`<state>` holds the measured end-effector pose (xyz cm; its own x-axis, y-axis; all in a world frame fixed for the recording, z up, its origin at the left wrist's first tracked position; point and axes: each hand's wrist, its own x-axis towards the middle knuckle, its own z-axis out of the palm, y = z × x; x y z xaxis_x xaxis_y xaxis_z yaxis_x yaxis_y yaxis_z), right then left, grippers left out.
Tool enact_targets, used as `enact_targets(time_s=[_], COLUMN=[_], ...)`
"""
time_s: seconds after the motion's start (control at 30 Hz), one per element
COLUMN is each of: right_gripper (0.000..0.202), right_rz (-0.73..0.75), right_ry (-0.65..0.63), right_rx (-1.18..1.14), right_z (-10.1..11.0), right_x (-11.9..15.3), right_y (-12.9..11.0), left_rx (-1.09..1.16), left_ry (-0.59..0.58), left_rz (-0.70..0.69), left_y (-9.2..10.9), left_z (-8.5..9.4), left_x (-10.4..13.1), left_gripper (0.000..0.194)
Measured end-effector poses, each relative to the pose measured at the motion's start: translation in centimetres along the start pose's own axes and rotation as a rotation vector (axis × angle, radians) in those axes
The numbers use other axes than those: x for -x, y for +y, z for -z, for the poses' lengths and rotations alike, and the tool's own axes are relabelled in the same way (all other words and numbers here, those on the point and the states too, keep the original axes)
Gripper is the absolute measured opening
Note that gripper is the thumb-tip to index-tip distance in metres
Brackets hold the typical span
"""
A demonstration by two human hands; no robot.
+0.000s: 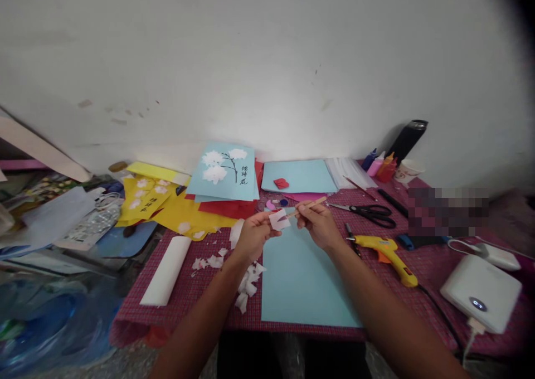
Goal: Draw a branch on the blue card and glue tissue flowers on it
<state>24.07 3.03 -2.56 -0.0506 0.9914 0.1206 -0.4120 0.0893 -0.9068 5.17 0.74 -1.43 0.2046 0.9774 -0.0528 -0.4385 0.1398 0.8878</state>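
Note:
Between the fingertips of my left hand (253, 235) is a small whitish square of paper (277, 219). My right hand (321, 223) pinches a flat wooden stick (316, 202), its lower end at the face of the paper. What is on that end is too small to make out. Both hands are held above the top of a light blue sheet (307, 281) on the table. Torn white paper scraps (249, 283) lie by my left forearm, with a white paper roll (167, 270) farther left.
To the right lie black-handled scissors (376, 214), a yellow glue gun (388, 253) with its cord, and a white power bank (480, 292). Paint bottles (378, 164) and a black flask (407, 139) stand behind. A blue card with white paper flowers (225, 173) rests against the wall.

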Motion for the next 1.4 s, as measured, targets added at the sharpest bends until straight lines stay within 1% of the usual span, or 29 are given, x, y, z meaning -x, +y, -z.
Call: enact_targets(time_s=[0.17,0.33,0.5,0.7,0.8,0.93,1.0,1.1,1.23,1.4], right_gripper=[0.024,0.028,0.029,0.024,0.022,0.021,0.020,0.025,0.022,0.029], right_rz=[-0.019,-0.033,-0.003,0.114,0.154,0.163,0.167,0.167,0.123,0.057], right_ry=[0.018,0.016,0.020,0.026,0.005,-0.035,-0.033,-0.010,-0.011,-0.097], right_rx=[0.007,0.027,0.054,0.114,0.148,0.190,0.208,0.222,0.198,0.171], right_z=[-0.1,-0.2,-0.2,0.3,0.5,0.5,0.4,0.3,0.5,0.8], right_x=[0.0,0.0,0.0,0.0,0.2,0.4,0.3,0.2,0.2,0.5], right_y=[0.0,-0.2,-0.2,-0.1,-0.3,-0.7,-0.6,-0.3,0.2,-0.2], left_rx=[0.059,0.064,0.058,0.055,0.051,0.026,0.006,-0.057,-0.130,-0.084], left_ry=[-0.017,0.013,0.083,0.122,0.108,0.065,0.045,0.053,0.050,0.009], left_rz=[0.030,0.031,0.019,0.006,0.022,0.029,0.016,-0.005,-0.021,0.014], left_y=[-0.5,-1.0,-0.7,-0.9,-1.2,-1.3,-1.4,-1.7,-2.0,-1.8], left_z=[0.3,0.3,-0.6,-1.9,-2.1,-2.0,-1.9,-1.9,-1.9,-1.6], left_x=[0.0,-0.2,-0.3,-0.7,-0.7,-0.5,-0.4,-0.2,0.0,0.3], left_gripper=[0.033,0.031,0.030,0.034,0.034,0.031,0.029,0.028,0.028,0.029])
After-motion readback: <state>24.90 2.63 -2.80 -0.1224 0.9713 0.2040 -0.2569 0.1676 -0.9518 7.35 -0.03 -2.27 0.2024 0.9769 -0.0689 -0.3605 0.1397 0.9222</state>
